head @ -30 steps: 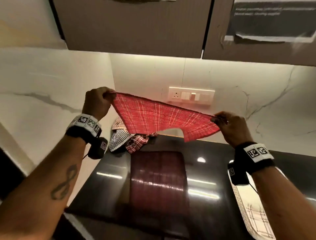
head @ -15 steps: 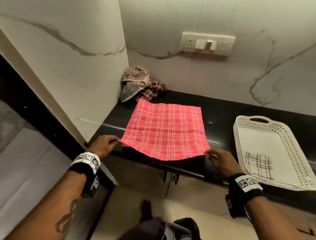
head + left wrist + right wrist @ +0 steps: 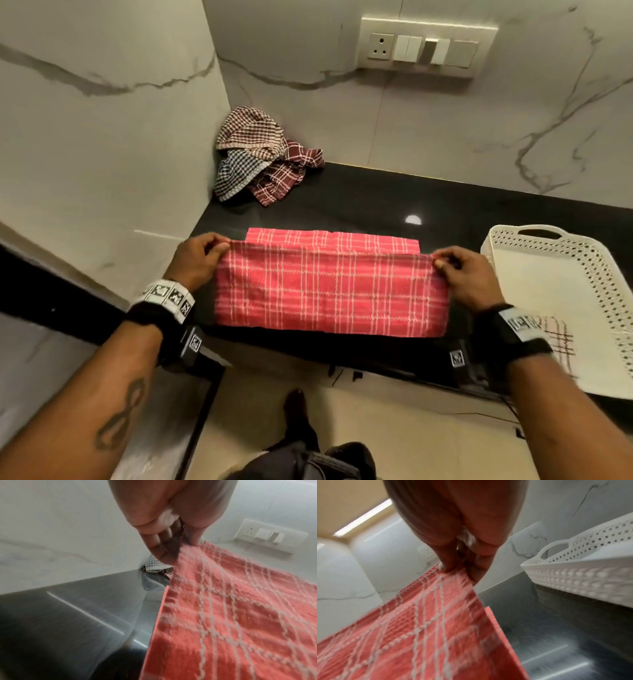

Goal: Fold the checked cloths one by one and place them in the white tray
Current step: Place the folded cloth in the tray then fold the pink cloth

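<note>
Lifted from the near edge since half a second ago, the red cloth [image 3: 329, 287] is pinched by left hand [image 3: 197, 262] and right hand [image 3: 469, 277]. Its far edge lies just beyond the fingers [image 3: 219, 245], long side running hand to hand. The white tray [image 3: 561, 274] is nearest the right hand.

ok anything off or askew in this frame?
Slightly. The red checked cloth is mid-fold, and the edge both hands pinch stops short of the far edge, leaving a strip exposed. The white tray overhangs the black counter front. Nothing spilled or damaged.
</note>
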`<state>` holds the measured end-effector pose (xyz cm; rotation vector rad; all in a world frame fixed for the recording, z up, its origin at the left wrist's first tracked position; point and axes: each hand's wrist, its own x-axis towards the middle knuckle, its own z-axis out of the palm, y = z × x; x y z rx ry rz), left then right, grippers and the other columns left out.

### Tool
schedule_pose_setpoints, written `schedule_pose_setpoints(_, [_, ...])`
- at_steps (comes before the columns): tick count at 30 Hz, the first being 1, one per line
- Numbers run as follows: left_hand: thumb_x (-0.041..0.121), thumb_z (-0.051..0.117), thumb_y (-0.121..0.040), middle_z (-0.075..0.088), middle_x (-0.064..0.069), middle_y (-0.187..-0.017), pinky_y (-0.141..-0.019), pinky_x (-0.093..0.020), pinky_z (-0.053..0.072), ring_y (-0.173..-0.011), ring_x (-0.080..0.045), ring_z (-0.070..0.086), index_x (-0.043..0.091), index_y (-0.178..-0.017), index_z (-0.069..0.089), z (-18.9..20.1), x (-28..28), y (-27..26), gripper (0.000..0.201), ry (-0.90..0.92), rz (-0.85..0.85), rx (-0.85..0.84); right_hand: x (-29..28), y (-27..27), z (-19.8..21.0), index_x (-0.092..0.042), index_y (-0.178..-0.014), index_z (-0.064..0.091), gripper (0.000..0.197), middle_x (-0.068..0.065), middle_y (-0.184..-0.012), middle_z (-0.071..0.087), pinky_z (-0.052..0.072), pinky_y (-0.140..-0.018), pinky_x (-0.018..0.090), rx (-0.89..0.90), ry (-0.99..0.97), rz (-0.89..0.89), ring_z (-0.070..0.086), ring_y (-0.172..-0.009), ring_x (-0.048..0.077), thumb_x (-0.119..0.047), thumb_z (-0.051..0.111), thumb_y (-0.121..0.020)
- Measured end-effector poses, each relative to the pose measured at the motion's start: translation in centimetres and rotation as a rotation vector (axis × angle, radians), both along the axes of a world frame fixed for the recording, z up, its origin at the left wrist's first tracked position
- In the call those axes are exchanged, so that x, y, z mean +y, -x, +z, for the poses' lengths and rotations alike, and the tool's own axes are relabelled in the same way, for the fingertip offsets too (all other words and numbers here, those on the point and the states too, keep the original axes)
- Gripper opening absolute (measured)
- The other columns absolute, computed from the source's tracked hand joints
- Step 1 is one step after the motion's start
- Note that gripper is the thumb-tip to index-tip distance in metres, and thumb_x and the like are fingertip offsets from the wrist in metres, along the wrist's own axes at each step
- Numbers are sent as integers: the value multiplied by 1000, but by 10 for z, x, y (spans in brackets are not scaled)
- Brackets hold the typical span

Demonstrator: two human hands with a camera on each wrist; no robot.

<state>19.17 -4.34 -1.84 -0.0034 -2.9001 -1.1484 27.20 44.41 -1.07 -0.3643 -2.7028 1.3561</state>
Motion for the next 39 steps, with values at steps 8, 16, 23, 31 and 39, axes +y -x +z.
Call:
schedule_pose_setpoints(8, [13, 67, -91, 75, -8, -96, -80, -23, 42, -86, -17, 65, 8, -96, 75, -75, 46, 165, 11, 127, -108, -223, 5, 145, -83, -19, -86, 69, 9, 2, -87, 68, 44, -79, 26, -291, -130, -287, 66, -91, 23, -12, 65, -90])
schedule_pose_setpoints(16, [21, 73, -87, 73, -3, -86, -77, -26, 46, -78, -17, 65, 12, -86, 73, -76, 27, 162, 8, 139, -32, -155, 7, 154, -79, -13, -90, 74, 7, 9, -93, 73, 46, -80, 26, -306, -198, -317, 66, -91, 25, -16, 68, -89])
schedule_pose_setpoints(23, [23, 64, -89, 58, -11, -113, -88, -45, 48, -102, -31, 57, 11, -116, 61, -64, 52, 140, 30, 478, -122, 4, -22, 146, -60, -11, -120, 58, 31, 15, -126, 54, 42, -93, 48, -466, -690, -181, 50, -118, 37, -11, 50, -91])
schedule_pose_setpoints(31, [58, 16, -101, -8, 2, -164, -124, -43, 1, -152, -20, -8, 23, -158, -1, -79, 136, 85, 69, 765, -861, -76, -162, 128, -79, -24, -158, -1, 72, -4, -165, -10, -5, -120, 58, -444, -605, 654, -12, -152, 25, -52, 33, -101])
schedule_pose_setpoints(39, [68, 5, -95, -16, 0, -164, -123, -41, -6, -150, -16, -18, 20, -157, -11, -96, 38, 81, 80, 788, -611, -192, -51, 90, -98, -20, -156, -16, 91, 2, -161, -26, -16, -115, 56, -657, -688, 242, -25, -148, 24, -77, 12, -90])
